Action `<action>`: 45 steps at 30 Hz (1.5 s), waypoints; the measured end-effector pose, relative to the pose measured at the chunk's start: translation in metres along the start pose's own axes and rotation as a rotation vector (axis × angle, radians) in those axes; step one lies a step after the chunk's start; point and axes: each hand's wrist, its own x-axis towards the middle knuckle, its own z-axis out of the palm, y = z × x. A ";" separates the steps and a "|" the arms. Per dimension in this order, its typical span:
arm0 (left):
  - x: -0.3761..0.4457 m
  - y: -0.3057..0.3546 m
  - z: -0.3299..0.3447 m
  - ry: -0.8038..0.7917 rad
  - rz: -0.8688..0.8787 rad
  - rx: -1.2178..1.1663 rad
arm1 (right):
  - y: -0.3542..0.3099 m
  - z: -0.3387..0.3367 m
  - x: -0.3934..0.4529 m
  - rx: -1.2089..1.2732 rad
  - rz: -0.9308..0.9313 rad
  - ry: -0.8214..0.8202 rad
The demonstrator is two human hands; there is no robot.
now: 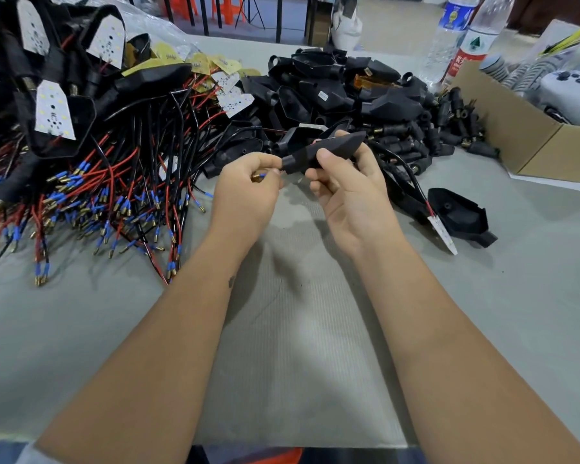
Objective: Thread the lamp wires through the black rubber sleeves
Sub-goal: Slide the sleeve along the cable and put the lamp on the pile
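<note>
While the right hand clasps the black lamp housing, the left hand pinches its wire tip

Layout on the worktop, clock directions taken from the two hands at centre. Wired lamp assemblies heaped at 10 o'clock; empty housings piled at 12; rubber sleeves at 1, just beside a cardboard box at 2; bottles behind the sleeves; single housing at 3.
</note>
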 end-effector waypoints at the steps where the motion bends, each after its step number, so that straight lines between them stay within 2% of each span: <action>1: 0.000 0.000 -0.002 0.025 0.036 0.058 | 0.000 0.000 0.000 0.012 0.004 0.010; 6: 0.003 0.002 -0.014 0.170 0.159 0.251 | -0.005 0.000 -0.001 0.055 0.053 0.097; 10: 0.004 0.003 -0.022 0.246 0.208 0.384 | -0.004 0.003 -0.002 0.078 0.103 0.087; 16: 0.000 0.002 -0.021 0.196 0.225 0.837 | 0.001 0.008 -0.002 0.071 0.173 0.115; 21: -0.002 0.008 -0.013 0.078 0.325 0.736 | -0.001 0.006 -0.001 0.000 0.150 0.097; 24: 0.000 0.007 -0.014 0.065 0.338 0.733 | -0.002 0.003 0.000 -0.019 0.131 0.099; 28: 0.001 0.009 -0.020 0.191 0.351 0.641 | -0.003 -0.001 0.002 0.073 0.119 0.104; 32: 0.003 0.009 -0.025 0.359 0.347 0.646 | -0.005 -0.005 0.003 0.231 0.128 0.116; 35: 0.006 0.009 -0.035 0.524 0.270 0.637 | -0.007 -0.008 0.003 0.299 0.136 0.135; 37: 0.009 0.006 -0.043 0.593 0.183 0.722 | -0.008 -0.010 0.005 0.307 0.126 0.129; 39: 0.012 0.001 -0.048 0.566 0.145 0.819 | -0.007 -0.011 0.006 0.268 0.105 0.109; 41: 0.012 -0.001 -0.049 0.507 0.189 0.830 | -0.005 -0.009 0.006 0.214 0.088 0.082; 45: 0.005 0.006 -0.035 0.351 0.452 0.676 | 0.002 -0.002 0.007 0.080 0.061 0.002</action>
